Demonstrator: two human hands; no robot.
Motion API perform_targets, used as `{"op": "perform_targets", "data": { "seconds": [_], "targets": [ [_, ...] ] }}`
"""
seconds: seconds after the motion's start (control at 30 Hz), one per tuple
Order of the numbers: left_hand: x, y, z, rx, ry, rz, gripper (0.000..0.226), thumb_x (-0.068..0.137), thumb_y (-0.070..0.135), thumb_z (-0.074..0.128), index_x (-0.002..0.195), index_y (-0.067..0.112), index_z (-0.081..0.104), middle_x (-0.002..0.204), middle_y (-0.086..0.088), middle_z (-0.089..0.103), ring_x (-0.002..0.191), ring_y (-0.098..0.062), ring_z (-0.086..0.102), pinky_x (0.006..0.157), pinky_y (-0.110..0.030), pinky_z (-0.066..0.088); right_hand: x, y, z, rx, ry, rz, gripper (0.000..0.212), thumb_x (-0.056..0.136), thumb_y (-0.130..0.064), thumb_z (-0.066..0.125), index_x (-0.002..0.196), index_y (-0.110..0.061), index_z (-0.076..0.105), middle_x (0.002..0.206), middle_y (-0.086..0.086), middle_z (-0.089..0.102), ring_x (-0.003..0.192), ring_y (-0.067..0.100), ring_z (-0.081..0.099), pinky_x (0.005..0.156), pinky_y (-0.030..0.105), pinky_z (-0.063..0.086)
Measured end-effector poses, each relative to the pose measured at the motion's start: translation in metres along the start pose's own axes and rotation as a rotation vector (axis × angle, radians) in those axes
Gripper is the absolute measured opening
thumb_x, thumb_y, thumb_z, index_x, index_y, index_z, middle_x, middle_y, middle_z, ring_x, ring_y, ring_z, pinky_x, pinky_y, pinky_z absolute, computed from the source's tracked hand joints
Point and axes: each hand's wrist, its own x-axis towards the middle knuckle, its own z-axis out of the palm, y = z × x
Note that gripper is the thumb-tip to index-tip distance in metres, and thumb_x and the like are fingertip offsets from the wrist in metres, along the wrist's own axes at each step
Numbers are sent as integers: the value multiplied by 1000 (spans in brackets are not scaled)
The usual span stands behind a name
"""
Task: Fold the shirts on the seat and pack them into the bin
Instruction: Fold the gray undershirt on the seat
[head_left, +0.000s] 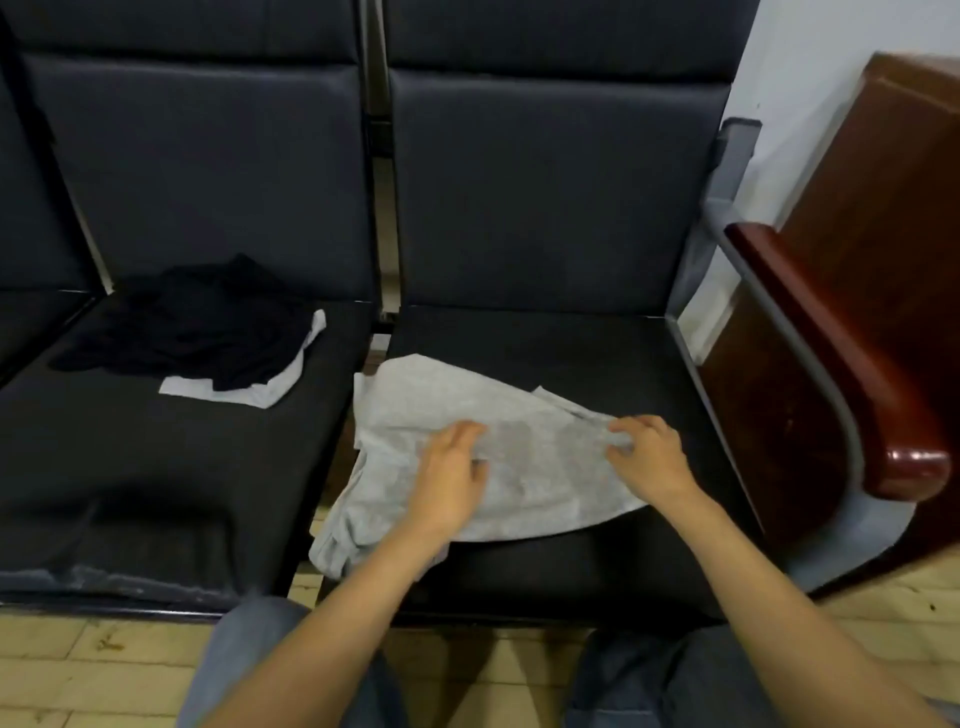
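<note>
Grey marl cloth, the grey shirt (540, 467) lies rumpled across the right-hand seat (571, 353) in the lower middle of the frame. Its lower left part droops off the seat's front corner into the gap between the two seats. Collar and sleeves cannot be made out among the folds, and part of the fabric is hidden under both hands.

The right hand (649, 460) sits at the shirt's right edge, fingers curled and pinching the cloth there. The left hand (449, 483) lies on the shirt's middle with fingers bent onto the fabric. Motion blur leaves it unclear whether that hand holds a fold or only presses on it. The shirt stretches between the two hands and spreads further towards the upper left.

On the left-hand seat (130, 441), a black garment (192, 327) lies in a heap, its shape lost against the dark upholstery. It covers most of a white shirt (249, 392), of which only an edge shows. A dark red wooden armrest (831, 364) stands at the right, cut off by the frame. Jeans (244, 654) and tiled floor (78, 665) fill the bottom.
</note>
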Motion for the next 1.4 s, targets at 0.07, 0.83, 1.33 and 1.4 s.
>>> {"op": "perform_targets", "data": {
  "seconds": [0.07,0.83,1.33,1.4],
  "targets": [
    [7,-21,-22,190,79,-259,54,88,25,63,135,7,43,139,-13,41,129,-31,35,106,-35,29,-8,-7,15,29,-33,-202,39,89,-23,62,127,-17,57,137,5,43,130,24,38,111,31,27],
    [111,10,-111,14,11,-231,16,78,38,75,76,22,74,79,8,67,82,-10,61,70,-25,51,74,-62,-55,-168,-164,-294,21,96,-26,51,99,-28,72,104,-12,60,91,16,57,79,32,47],
    [43,10,-128,365,362,251,14,87,29,65,90,22,76,139,-4,46,134,-28,21,107,-40,7,23,-49,-38,14,205,-446,14,91,-26,61,100,-21,71,107,-1,56,110,19,43,89,27,33],
    [38,17,-138,346,389,203,16,89,28,62,94,20,75,141,-4,44,135,-29,20,108,-42,8,15,-55,-63,126,213,-470,8,90,-26,62,94,-25,70,101,-3,56,105,17,45,85,23,30]
  ]
}}
